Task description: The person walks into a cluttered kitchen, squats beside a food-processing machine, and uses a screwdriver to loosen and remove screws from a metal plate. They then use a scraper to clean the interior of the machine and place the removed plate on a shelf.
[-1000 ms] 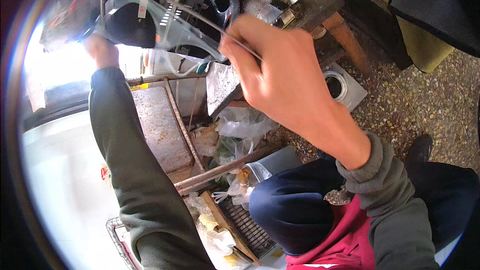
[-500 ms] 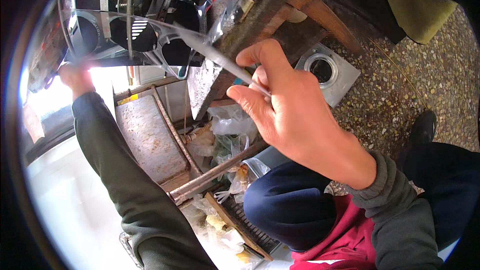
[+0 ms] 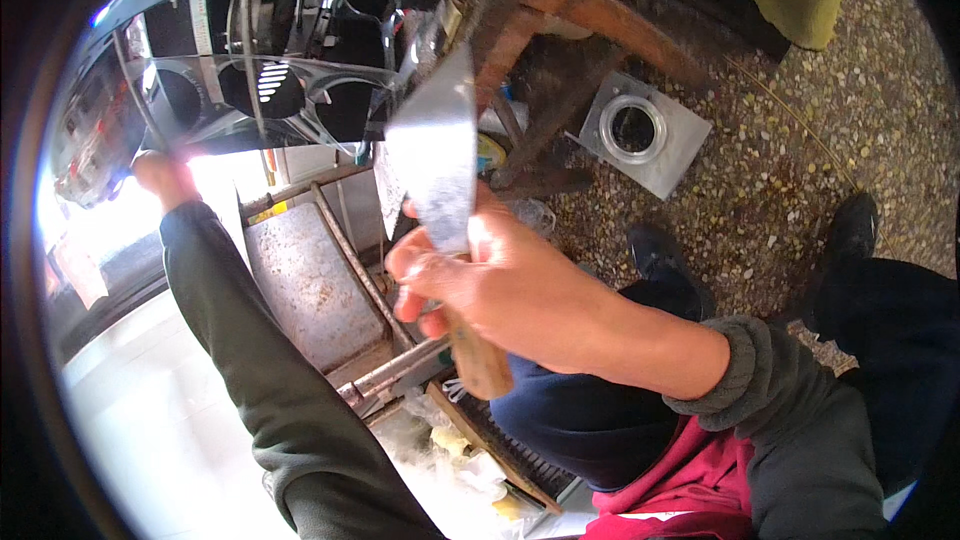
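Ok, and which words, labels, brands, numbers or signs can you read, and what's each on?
No wording is clearly legible.
White label strip on a dark surface, upper left: print too small and blurred to read.
White stripes on a dark rounded shape: no readable letters.
Scraper in the right hand: no lettering visible.

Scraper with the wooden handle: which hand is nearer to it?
Right. The right hand holds the scraper by its handle; the left hand is apart from it, off to the left.
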Demonstrator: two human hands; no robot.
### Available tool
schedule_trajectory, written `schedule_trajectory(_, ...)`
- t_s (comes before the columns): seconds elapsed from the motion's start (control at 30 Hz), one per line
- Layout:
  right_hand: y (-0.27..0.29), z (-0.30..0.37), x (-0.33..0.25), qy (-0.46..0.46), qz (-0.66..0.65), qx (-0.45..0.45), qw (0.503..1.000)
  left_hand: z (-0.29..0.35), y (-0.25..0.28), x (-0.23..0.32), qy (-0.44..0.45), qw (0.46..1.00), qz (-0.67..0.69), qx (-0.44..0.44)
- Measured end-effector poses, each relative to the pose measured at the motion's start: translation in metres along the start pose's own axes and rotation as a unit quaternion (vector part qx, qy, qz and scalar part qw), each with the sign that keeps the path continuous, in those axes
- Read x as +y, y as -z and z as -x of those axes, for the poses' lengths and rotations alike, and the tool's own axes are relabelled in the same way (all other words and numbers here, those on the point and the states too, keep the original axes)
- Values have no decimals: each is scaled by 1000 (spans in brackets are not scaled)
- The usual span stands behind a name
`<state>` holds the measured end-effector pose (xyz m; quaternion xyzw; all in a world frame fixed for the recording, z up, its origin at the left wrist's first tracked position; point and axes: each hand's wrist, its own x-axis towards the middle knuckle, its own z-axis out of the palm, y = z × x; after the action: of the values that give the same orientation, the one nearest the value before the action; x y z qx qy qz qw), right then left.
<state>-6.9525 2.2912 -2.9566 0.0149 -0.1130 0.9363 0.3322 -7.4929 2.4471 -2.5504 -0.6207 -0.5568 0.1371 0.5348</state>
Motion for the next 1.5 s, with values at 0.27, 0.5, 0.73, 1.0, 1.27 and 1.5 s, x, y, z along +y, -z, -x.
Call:
schedule_trajectory(0.27,9,21,16,20,23,81,996,6,-4,19,-172,966,-119,153)
schedule_trajectory(0.5,10,18,11,180,358,74,913,-16,-29,-45,-248,944,-176,126)
schedule_trajectory(0.73,27,5,-2,307,643,233,662,0,27,30,-306,926,-92,201)
schedule_trajectory(1.0,28,-1,-2,323,640,230,658,-17,8,2,-175,958,-225,36)
schedule_trajectory(1.27,37,-13,-13,441,659,296,533,-22,-1,-4,124,957,-246,-86)
schedule_trajectory(1.5,29,-6,-12,503,624,208,561,-27,4,-7,140,977,-145,-62)
